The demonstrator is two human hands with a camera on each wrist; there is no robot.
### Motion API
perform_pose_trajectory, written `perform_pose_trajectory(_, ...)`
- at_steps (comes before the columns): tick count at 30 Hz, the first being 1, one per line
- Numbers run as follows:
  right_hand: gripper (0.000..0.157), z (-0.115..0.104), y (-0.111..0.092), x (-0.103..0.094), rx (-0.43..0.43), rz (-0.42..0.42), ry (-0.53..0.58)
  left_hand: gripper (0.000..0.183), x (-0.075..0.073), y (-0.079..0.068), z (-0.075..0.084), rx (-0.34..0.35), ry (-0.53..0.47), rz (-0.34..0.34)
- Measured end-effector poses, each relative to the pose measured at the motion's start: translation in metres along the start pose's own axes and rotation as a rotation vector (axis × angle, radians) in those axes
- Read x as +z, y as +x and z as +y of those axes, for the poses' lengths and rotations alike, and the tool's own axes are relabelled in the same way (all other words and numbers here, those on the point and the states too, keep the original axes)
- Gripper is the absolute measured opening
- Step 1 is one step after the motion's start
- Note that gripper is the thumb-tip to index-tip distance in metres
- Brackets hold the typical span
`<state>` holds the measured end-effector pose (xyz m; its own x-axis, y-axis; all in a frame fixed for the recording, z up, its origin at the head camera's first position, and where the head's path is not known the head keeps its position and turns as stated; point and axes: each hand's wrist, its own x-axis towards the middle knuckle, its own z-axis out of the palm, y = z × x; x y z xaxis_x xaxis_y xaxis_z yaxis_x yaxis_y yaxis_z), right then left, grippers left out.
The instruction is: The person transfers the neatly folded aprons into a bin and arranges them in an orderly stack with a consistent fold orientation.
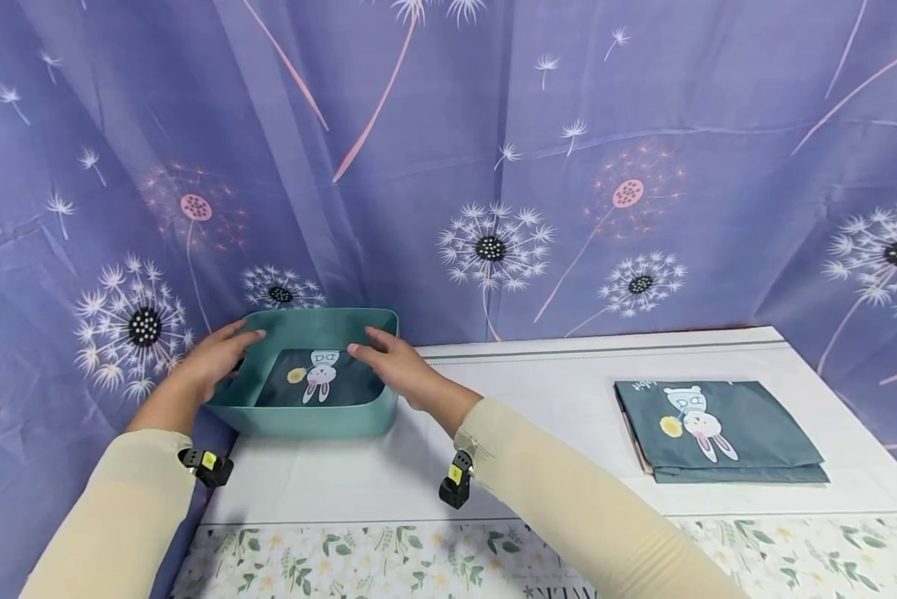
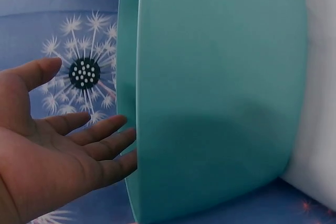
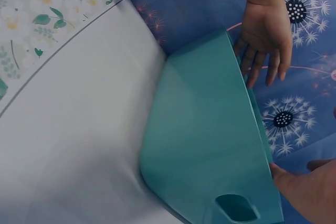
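Note:
A teal plastic bin (image 1: 306, 421) stands at the left of the table, with a folded dark cloth (image 1: 280, 378) lying inside it, a rabbit print facing up. At the bin's left end, my left hand (image 1: 215, 359) has its fingers spread; in the left wrist view its fingertips reach just past the rim. Over the opposite end is my right hand (image 1: 403, 370), fingers extended and thumb toward the cloth. From the right wrist view, part of that right hand (image 3: 311, 195) shows right at the rim. Neither palm has anything in it.
A second folded dark cloth (image 1: 726, 428) with the same rabbit print lies on the right of the white table cover (image 1: 523, 408). Blue-purple dandelion curtains (image 1: 433, 125) hang close behind and beside the bin. A floral strip (image 1: 329, 561) runs along the front.

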<state>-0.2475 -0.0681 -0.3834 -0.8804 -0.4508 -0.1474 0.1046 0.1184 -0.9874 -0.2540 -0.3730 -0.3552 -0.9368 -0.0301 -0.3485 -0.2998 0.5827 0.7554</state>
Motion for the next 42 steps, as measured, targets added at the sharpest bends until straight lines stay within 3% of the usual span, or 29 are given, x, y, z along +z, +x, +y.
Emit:
perform_pose_trajectory(10,0.068,0.005,-0.001,-0.002,-0.032,-0.03,-0.016,0.083,0.016,-0.006,0.012,0.056,-0.035,0.003)
perform_pose_trajectory(18,0.065,0.007,-0.004,-0.005,-0.066,-0.024,0.026,0.085,0.026,-0.013,0.02,0.049,-0.062,0.021)
perform_pose_trajectory(29,0.063,0.012,-0.006,-0.011,-0.109,-0.014,0.06,0.078,0.04,-0.018,0.017,0.158,-0.092,0.048)
perform_pose_trajectory(42,0.055,0.016,-0.012,-0.018,-0.215,0.022,0.103,0.078,0.049,-0.025,0.022,0.203,-0.077,0.104)
